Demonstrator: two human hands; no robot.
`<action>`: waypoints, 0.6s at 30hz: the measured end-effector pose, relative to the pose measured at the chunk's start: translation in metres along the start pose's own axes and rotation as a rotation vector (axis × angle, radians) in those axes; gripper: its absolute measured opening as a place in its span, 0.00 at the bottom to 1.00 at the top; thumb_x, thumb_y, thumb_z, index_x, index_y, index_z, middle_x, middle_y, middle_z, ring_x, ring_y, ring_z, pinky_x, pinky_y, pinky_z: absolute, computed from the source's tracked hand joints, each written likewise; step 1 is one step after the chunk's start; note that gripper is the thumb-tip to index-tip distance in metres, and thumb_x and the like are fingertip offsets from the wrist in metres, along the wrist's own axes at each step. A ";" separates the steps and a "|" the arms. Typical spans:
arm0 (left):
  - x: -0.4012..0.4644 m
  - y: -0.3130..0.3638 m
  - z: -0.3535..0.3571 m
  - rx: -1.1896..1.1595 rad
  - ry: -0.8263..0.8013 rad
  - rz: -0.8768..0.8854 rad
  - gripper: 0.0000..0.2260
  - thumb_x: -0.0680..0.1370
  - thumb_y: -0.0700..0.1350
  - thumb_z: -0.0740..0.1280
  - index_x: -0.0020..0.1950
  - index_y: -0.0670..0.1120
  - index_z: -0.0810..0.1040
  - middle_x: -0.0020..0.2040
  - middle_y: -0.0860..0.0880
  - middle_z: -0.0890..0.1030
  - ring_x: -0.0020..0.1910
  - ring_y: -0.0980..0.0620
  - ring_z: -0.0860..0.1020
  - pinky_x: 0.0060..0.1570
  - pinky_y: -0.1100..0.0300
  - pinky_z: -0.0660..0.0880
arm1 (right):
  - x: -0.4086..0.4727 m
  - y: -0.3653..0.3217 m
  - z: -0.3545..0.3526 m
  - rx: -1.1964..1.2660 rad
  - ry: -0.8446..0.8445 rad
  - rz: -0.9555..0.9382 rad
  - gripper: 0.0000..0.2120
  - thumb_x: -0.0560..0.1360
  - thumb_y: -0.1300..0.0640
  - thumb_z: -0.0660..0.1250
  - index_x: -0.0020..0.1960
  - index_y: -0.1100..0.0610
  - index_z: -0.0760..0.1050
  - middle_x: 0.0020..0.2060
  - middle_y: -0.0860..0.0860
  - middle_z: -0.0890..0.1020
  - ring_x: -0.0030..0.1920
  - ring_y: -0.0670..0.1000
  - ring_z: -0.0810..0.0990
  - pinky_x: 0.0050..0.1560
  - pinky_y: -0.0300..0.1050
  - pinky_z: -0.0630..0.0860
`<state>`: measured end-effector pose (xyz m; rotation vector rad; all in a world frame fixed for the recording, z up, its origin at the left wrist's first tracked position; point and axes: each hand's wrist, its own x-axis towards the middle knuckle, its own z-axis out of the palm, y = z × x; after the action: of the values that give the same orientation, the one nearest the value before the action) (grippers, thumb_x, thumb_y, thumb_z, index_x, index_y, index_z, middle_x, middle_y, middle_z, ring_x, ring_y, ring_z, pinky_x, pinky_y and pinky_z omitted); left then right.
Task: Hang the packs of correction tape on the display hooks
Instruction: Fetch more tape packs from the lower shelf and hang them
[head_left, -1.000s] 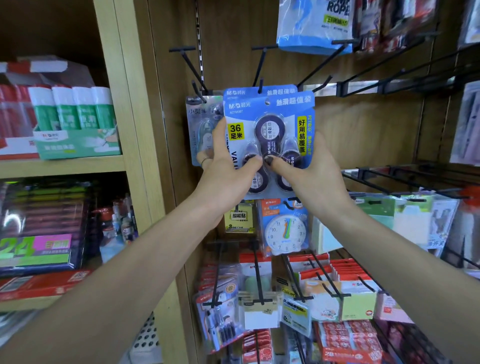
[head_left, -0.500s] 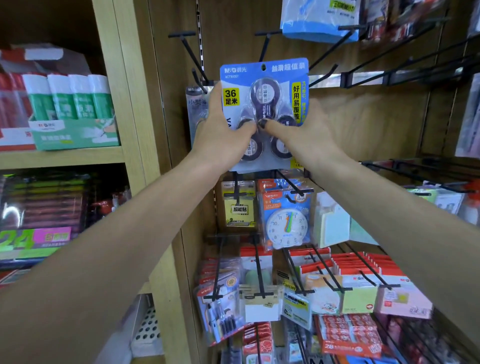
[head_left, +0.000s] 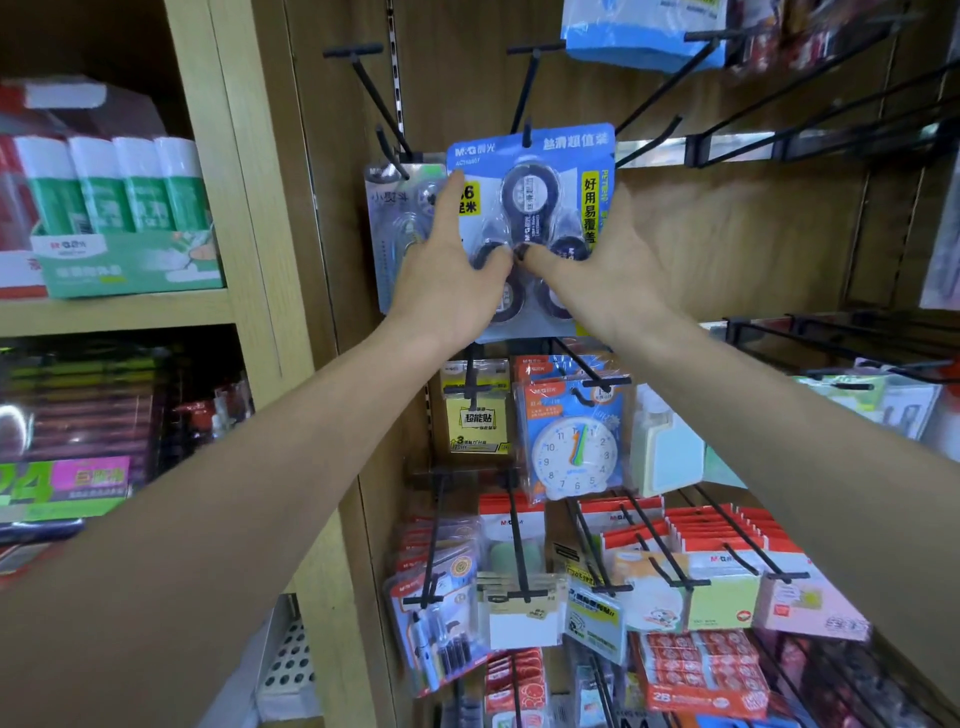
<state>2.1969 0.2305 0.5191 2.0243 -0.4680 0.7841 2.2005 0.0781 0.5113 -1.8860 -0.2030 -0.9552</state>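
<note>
A blue pack of correction tape (head_left: 540, 156), with several black tape rollers under clear plastic, is held up against the wooden display wall. My left hand (head_left: 447, 280) grips its left side, thumb on the front and a finger up along the edge. My right hand (head_left: 602, 275) holds the right side, thumb on the front and fingers hidden behind. The tip of a black display hook (head_left: 529, 93) shows at the hang hole in the pack's top edge. A grey pack (head_left: 397, 218) hangs on the neighbouring hook (head_left: 379, 98) to the left, partly hidden by my left hand.
Several bare black hooks (head_left: 779, 88) jut out to the right. Below hang sticky notes (head_left: 475, 415), a toy clock pack (head_left: 571, 447) and red packs (head_left: 717, 535). A wooden shelf post (head_left: 244, 260) stands left, with glue sticks (head_left: 114, 182) in a green box.
Both hands lifted the blue pack up the wall and brought its hang hole to the hook's tip. My left fingers have straightened up along the pack's edge.
</note>
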 end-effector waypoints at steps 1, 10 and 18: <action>0.000 -0.002 0.002 0.008 0.008 0.008 0.34 0.85 0.48 0.66 0.86 0.57 0.52 0.60 0.44 0.81 0.37 0.63 0.72 0.40 0.67 0.73 | 0.000 0.002 0.002 -0.015 0.003 -0.006 0.35 0.70 0.43 0.76 0.70 0.51 0.66 0.61 0.51 0.81 0.58 0.53 0.81 0.47 0.40 0.74; 0.002 -0.015 0.005 0.001 0.037 0.049 0.35 0.84 0.49 0.67 0.85 0.58 0.51 0.66 0.43 0.80 0.48 0.53 0.77 0.52 0.60 0.75 | -0.007 0.003 -0.002 -0.129 -0.008 0.026 0.37 0.71 0.37 0.73 0.73 0.50 0.65 0.62 0.54 0.78 0.61 0.58 0.79 0.55 0.49 0.75; -0.033 -0.021 -0.009 0.124 0.040 0.111 0.34 0.83 0.48 0.68 0.83 0.62 0.54 0.69 0.43 0.69 0.50 0.64 0.74 0.58 0.57 0.73 | -0.047 0.008 -0.018 -0.326 0.068 -0.056 0.35 0.74 0.42 0.73 0.73 0.58 0.65 0.56 0.56 0.72 0.60 0.63 0.76 0.52 0.53 0.73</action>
<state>2.1822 0.2505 0.4871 2.1065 -0.5238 0.9405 2.1628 0.0707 0.4768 -2.1483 -0.0614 -1.1433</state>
